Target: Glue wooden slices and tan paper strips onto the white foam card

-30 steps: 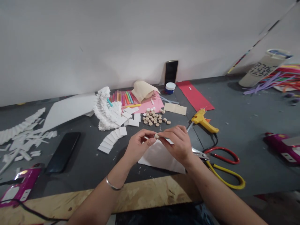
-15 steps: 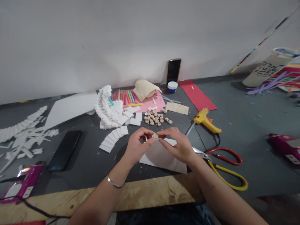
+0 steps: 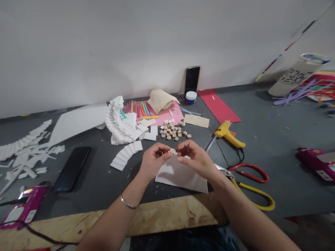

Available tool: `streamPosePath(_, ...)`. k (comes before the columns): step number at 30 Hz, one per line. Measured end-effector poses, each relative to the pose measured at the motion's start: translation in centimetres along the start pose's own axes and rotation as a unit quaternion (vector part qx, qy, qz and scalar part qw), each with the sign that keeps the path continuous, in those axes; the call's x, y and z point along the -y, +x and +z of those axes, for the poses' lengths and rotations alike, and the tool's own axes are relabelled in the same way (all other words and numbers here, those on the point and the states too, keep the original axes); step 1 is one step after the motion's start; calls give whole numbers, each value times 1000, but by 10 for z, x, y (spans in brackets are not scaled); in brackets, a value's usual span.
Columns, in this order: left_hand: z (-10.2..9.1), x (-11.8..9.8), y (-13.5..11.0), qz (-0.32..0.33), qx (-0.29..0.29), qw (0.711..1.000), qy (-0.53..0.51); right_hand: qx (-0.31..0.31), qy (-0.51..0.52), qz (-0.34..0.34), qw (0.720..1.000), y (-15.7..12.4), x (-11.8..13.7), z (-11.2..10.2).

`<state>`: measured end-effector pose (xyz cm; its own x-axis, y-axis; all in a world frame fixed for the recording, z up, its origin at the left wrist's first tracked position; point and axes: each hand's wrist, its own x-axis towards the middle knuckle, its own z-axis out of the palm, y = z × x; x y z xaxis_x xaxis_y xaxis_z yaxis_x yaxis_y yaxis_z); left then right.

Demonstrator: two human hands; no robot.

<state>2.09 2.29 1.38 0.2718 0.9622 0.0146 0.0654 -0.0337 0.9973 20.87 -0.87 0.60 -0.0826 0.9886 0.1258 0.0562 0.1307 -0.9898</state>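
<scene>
Between the thumb and forefinger of my left hand is a small beige disc, its kind too small to make out. My right hand is curled close to its right side, thumb and fingers apart, holding nothing I can see. Below both hands lies a white sheet, partly covered by my right wrist. A pile of similar beige discs sits just beyond my fingers, with a few white bits at its back edge. Left of it, white rectangular pieces lie in a curved row.
Scissors with red and yellow handles and a yellow glue gun lie on the right. A black phone is at left, near white scraps. A fluffy white piece, coloured sticks and a blue jar stand behind.
My right fingers have come away from the small disc and opened a little. The disc stays in my left fingertips. The view has shifted slightly.
</scene>
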Motion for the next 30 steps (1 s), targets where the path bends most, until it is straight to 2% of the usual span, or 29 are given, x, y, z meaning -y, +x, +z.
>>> streamPosePath(3,0,1,0,-4,8,1000,-11,37,19,-7,999,-1,2,3)
streamPosePath(9,4,-1,-1,-19,31,999,-41,27,-36,-25,999,0,0,0)
streamPosePath(16,3,2,0,-15,29,999,-19,22,-27,16,999,1,1,3)
streamPosePath(20,1,4,0,10,36,999,11,8,-29,24,999,3,-1,4)
streamPosePath(23,-1,8,3,10,-7,999,46,-27,-51,24,998,5,-2,0)
streamPosePath(27,-6,15,6,0,-98,991,96,-58,-174,10,983,10,5,-11)
streamPosePath(30,-6,17,3,9,-101,986,135,-40,-277,-36,959,23,8,-18)
